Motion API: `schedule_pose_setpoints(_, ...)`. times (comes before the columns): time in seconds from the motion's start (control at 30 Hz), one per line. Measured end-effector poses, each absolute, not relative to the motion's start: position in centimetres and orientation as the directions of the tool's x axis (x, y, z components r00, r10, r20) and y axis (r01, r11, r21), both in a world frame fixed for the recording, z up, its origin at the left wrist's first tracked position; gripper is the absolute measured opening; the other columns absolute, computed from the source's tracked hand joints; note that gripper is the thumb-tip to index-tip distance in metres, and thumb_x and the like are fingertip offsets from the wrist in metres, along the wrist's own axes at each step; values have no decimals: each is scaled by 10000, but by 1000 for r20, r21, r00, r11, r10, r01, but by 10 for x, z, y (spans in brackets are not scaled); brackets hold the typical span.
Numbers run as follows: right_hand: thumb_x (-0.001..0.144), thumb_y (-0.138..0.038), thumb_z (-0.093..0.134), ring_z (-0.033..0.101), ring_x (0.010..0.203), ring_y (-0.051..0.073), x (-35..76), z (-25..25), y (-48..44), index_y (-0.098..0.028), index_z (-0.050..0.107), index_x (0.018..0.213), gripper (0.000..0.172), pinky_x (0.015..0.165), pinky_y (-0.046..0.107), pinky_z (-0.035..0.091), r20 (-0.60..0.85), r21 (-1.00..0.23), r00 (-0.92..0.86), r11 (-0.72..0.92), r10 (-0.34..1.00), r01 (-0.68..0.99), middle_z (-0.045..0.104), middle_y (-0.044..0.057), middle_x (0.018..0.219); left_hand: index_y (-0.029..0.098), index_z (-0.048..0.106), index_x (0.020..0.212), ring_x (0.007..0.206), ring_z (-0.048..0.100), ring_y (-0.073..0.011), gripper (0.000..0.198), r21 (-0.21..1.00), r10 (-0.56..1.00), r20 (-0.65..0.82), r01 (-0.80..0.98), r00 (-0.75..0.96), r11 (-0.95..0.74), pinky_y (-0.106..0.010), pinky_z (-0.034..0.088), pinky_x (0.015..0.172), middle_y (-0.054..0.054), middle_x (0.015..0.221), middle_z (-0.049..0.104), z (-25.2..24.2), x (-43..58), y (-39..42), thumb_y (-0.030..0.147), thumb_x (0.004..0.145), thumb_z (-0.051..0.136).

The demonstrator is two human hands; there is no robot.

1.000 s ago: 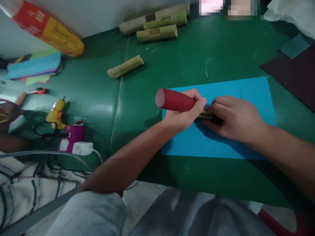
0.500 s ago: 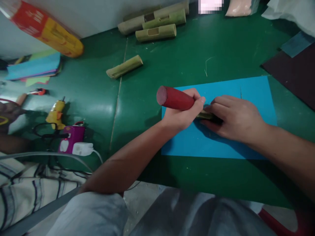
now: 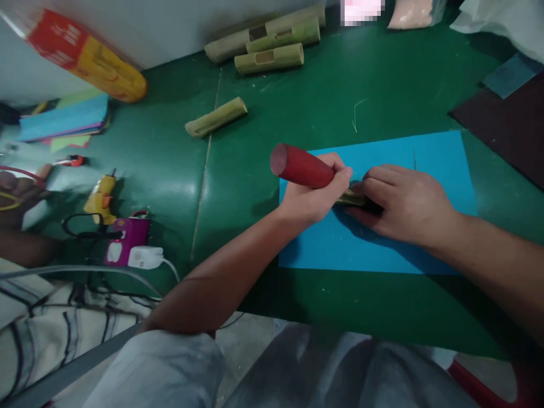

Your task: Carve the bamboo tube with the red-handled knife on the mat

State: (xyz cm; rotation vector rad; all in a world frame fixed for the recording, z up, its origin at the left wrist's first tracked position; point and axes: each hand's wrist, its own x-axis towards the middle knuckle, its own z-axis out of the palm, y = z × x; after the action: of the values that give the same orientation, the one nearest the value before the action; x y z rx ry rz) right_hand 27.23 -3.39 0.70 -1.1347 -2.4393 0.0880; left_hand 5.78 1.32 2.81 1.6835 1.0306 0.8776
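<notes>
My left hand is wrapped round a red cylindrical handle whose round end points up and left. Its far end is hidden between my hands. My right hand presses down on a short green bamboo piece, fingers curled over it; only a sliver shows between the hands. Both rest on a blue paper sheet lying on the green table.
Several cut bamboo tubes lie at the back, one more bamboo tube nearer. A yellow glue gun, a purple device with white charger and coloured papers sit left. Dark sheets lie right.
The red handle has tilted slightly in my left hand. Both hands stay in place on the blue sheet.
</notes>
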Motion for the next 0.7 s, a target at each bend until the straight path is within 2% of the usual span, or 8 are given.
schedule_pose_setpoints(0.2,1158,-415,618,648,852,248,272,8,-35,-215,761,964,313,706,376,356,340,-281,-552,642,762,713,762,100,937,256,512,677,703,548,-184,364,932,883,98,268,459,-243,-367,503,718,12,686,528,33,53,14,329,978,702)
schedule_pose_setpoints(0.33,1167,-434,627,688,895,265,274,10,-36,-236,768,988,301,725,385,404,308,-344,-549,629,777,697,782,104,971,252,514,629,602,462,-151,349,955,840,111,177,531,-238,-347,440,623,27,617,497,32,48,11,313,912,708)
schedule_pose_setpoints(0.4,1160,-430,630,691,901,272,275,11,-35,-247,760,986,284,718,392,394,292,-341,-556,627,778,700,785,104,980,253,508,614,582,428,-142,354,962,864,119,158,489,-221,-342,418,597,27,603,490,30,49,8,334,904,696)
schedule_pose_setpoints(0.53,1141,-434,628,672,877,275,274,11,-35,-242,748,973,282,699,395,365,295,-303,-541,614,787,728,776,109,967,258,530,663,636,481,-160,373,962,929,164,154,332,-225,-346,485,642,15,648,515,25,54,9,414,955,701)
schedule_pose_setpoints(0.7,1134,-411,623,648,845,266,273,10,-34,-215,749,976,282,697,390,343,316,-294,-549,630,774,718,764,115,943,264,552,708,712,587,-186,359,941,915,173,214,365,-263,-369,558,721,6,708,563,23,57,10,415,993,709)
